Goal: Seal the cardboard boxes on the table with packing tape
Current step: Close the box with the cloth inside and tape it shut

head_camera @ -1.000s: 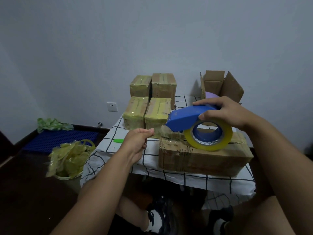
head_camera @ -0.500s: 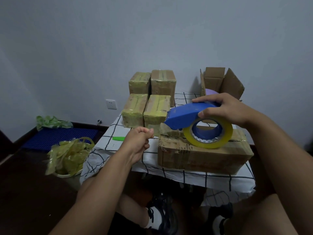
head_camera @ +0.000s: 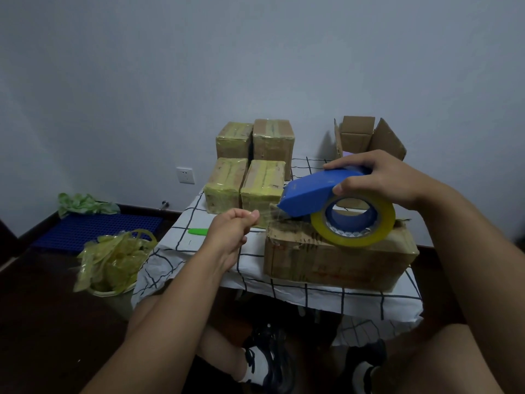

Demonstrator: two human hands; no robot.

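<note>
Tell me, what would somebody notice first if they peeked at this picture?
Probably the blue tape dispenser with its yellow tape roll, gripped by the right hand over the long cardboard box at the table's front. The left hand pinches the clear tape end. Four taped boxes stand behind.

1. A small table under a white cloth with a dark grid pattern (head_camera: 284,294)
2. Four tape-wrapped yellowish cardboard boxes (head_camera: 250,166) grouped at its far left
3. An open brown cardboard box with raised flaps (head_camera: 366,135) at the far right
4. A long brown cardboard box (head_camera: 335,260) at the near edge
5. A small green flat object (head_camera: 198,231) on the left side
</note>
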